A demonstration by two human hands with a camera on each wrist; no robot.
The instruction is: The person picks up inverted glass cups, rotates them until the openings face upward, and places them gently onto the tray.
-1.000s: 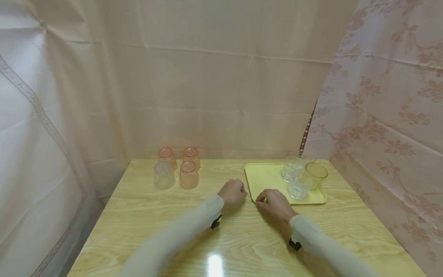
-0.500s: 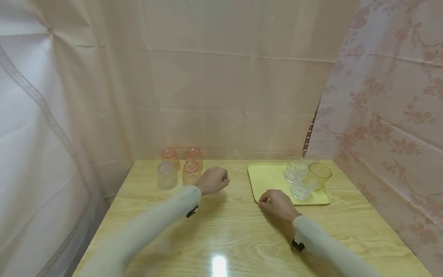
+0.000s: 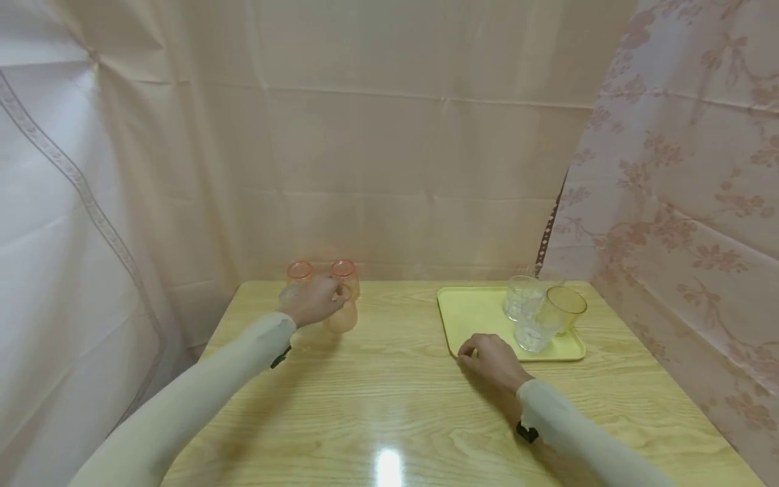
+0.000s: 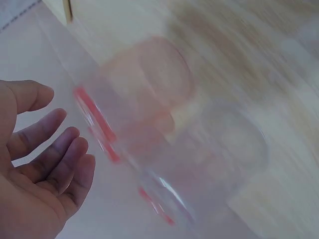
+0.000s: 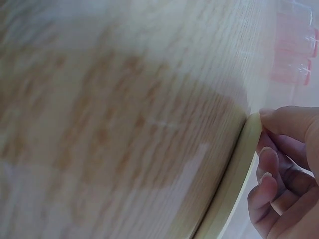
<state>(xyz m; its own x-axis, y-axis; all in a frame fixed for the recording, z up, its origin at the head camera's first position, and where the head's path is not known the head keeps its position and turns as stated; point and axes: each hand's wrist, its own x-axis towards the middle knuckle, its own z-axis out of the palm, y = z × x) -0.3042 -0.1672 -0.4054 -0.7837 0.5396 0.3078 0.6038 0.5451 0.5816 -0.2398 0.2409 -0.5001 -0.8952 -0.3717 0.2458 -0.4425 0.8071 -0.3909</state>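
My left hand (image 3: 313, 301) hovers over the left cup group, fingers loosely bent and holding nothing in the left wrist view. Just beyond its fingertips is the front pink-orange tumbler (image 3: 343, 321), upside down on the table; in the left wrist view this tumbler (image 4: 134, 94) stands apart from the fingers. A clear tumbler (image 3: 287, 293) is partly hidden behind the hand. Two more pink-orange tumblers stand behind, one left (image 3: 299, 270) and one right (image 3: 345, 270). With thumb and finger, my right hand (image 3: 491, 363) pinches the near-left corner of the yellow tray (image 3: 465, 314).
On the tray's right half stand two clear glasses, one behind (image 3: 519, 296) and one in front (image 3: 535, 328), plus an amber glass (image 3: 566, 308), mouths up. The wooden table (image 3: 389, 385) ends at a curtain (image 3: 402, 149) behind; a floral cloth (image 3: 681, 223) hangs at right.
My left hand has travelled left from beside the tray to the upside-down tumblers. The right hand has stayed at the tray corner. The view has shifted slightly.
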